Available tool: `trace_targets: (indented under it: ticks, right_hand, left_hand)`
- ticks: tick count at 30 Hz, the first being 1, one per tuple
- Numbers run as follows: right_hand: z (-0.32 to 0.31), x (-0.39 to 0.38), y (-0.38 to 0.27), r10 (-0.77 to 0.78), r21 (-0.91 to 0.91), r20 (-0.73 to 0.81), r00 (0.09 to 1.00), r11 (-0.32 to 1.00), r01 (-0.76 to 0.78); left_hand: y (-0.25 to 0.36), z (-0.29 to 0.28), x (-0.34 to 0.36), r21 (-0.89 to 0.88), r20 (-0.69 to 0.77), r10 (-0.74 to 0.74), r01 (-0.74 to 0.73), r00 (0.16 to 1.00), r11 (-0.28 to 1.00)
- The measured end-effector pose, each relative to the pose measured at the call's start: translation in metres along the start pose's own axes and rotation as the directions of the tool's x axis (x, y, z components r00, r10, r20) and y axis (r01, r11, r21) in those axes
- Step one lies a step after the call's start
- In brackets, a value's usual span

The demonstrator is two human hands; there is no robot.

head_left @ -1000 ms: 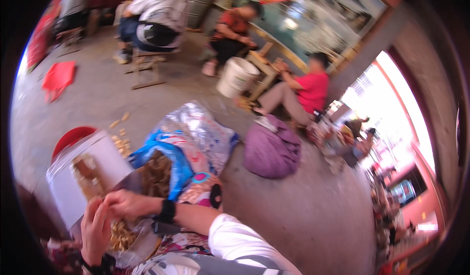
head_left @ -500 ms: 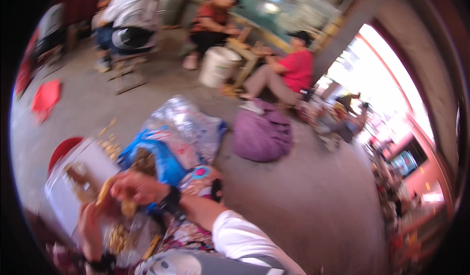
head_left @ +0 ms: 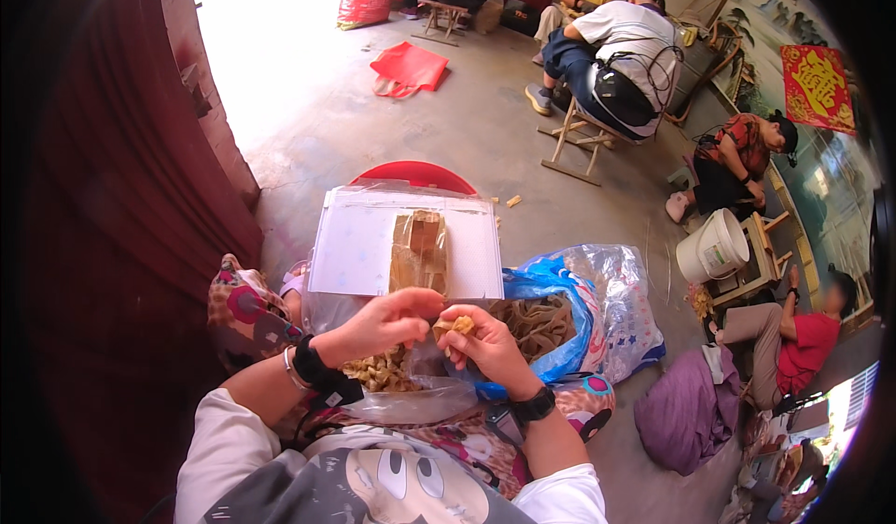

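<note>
My right hand pinches a small folded yellowish-brown strip between thumb and fingers. Close on its left, my left hand has thumb and forefinger apart, with nothing visible between them. Under the hands, a clear plastic bag on my lap holds many folded yellowish pieces. To the right, a blue plastic bag stands open, full of flat brown strips. In front lies a white board with a brown film-covered patch on it. What the strips are made of I cannot tell.
The board rests on a red round stool. Several people sit working ahead and to the right. A white bucket and a purple sack stand at right, a red bag lies on the floor, and a dark red curtain hangs at left.
The view has swung left and levelled, bringing the board and bags to the middle. Both hands were at a longer yellowish strip; now a small folded piece is in my right hand.
</note>
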State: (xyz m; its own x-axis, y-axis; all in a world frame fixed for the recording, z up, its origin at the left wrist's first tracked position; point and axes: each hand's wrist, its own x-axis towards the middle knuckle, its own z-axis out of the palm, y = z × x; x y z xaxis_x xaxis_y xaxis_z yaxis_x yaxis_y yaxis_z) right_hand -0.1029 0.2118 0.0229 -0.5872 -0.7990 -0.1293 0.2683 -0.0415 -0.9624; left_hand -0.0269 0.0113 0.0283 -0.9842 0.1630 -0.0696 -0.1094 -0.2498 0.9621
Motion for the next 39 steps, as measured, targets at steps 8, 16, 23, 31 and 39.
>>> trace_targets:
  ticks: [8, 16, 23, 31, 39]
  right_hand:
    - [-0.001, 0.018, 0.007, 0.167, 0.083, 0.012, 0.986, 0.982, -0.168]
    - [0.002, 0.024, 0.016, 0.270, 0.445, 0.193, 0.943, 0.833, -0.329]
    - [0.010, 0.024, 0.004, 0.229, -0.060, -0.029, 0.973, 0.971, -0.231]
    - [0.019, 0.026, 0.019, -0.352, -0.684, -0.042, 0.935, 0.693, 0.231]
    - [0.000, 0.021, 0.013, 0.207, 0.417, 0.266, 0.941, 0.855, -0.306]
  left_hand:
    - [-0.008, -0.009, 0.005, 0.457, -0.232, -0.012, 0.120, 0.973, 0.882]
    - [0.014, 0.003, 0.003, 0.635, 0.287, 0.392, -0.480, 0.874, 0.605]
    - [-0.009, -0.005, 0.004, 0.761, 0.059, 0.297, -0.235, 0.953, 0.605]
    - [-0.014, -0.007, 0.003, 0.768, -0.101, 0.241, -0.079, 0.965, 0.636]
    - [-0.003, -0.011, 0.000, 0.884, 0.092, 0.452, -0.282, 0.887, 0.373]
